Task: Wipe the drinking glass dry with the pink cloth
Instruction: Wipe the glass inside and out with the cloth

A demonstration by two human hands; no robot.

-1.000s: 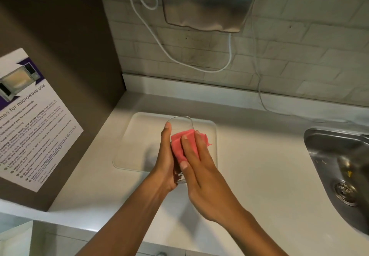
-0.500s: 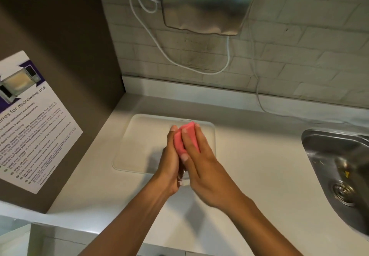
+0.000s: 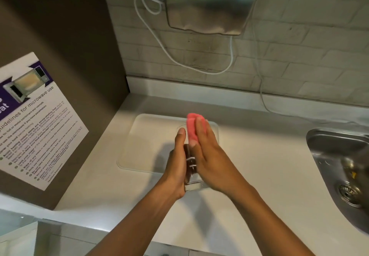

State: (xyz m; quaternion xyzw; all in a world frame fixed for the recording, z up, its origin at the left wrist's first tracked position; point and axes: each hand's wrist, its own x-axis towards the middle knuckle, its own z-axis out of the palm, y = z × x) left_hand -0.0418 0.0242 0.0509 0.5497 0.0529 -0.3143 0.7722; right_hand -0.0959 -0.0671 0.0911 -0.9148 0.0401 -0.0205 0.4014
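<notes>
A clear drinking glass [image 3: 192, 181] is held between both hands above the white counter, its mouth pointing away from me. My left hand [image 3: 176, 165] grips its left side, thumb stretched along the wall. My right hand [image 3: 209, 155] presses the folded pink cloth [image 3: 192, 129] against the glass near the rim, fingers flat over it. Most of the glass is hidden by the hands; only its thick base and part of the rim show.
A translucent white tray [image 3: 143, 145] lies on the counter [image 3: 259, 145] under the hands. A steel sink [image 3: 343, 167] sits at the right. A metal hand dryer [image 3: 211, 4] with white cables hangs on the tiled wall. A microwave notice [image 3: 34, 119] is on the brown panel at left.
The right hand has slid the pink cloth up along the glass towards the rim. The left hand keeps its grip; both hands sit slightly farther from me.
</notes>
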